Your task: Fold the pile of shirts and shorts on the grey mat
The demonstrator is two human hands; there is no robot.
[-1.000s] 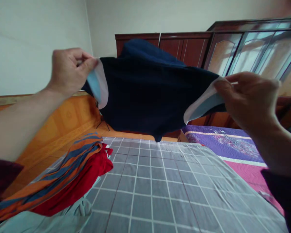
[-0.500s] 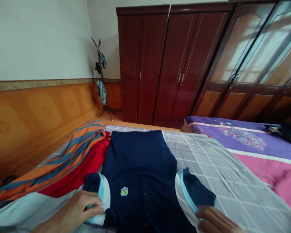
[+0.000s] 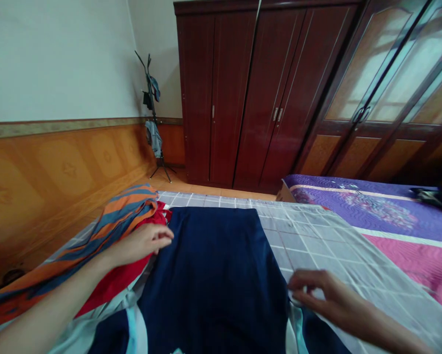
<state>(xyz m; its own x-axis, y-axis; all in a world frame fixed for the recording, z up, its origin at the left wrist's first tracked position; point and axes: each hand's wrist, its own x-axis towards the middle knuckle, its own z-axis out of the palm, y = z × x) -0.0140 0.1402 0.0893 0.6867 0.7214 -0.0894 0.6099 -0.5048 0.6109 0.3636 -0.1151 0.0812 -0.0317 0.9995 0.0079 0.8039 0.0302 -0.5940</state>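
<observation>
A navy short-sleeved shirt lies spread on the bed, its hem away from me. Pale blue and white bands edge the sleeves, and the lower frame border cuts off its near part. My left hand is over the shirt's far left edge, fingers loosely bent and a little apart from the thumb; no cloth shows in its grip. At the shirt's right side, just beyond the sleeve, my right hand has thumb and fingertips brought together on the cloth edge.
Left of the shirt lie a red garment and an orange-and-blue striped cloth. A grey checked sheet covers the bed. Beyond are a purple-and-pink covered bed, dark red wardrobes and a coat stand.
Both hands have left the sleeve bands and moved away from me along the shirt's sides, the left one farther. The shirt has shifted nearer, and its chest badge has almost left the view.
</observation>
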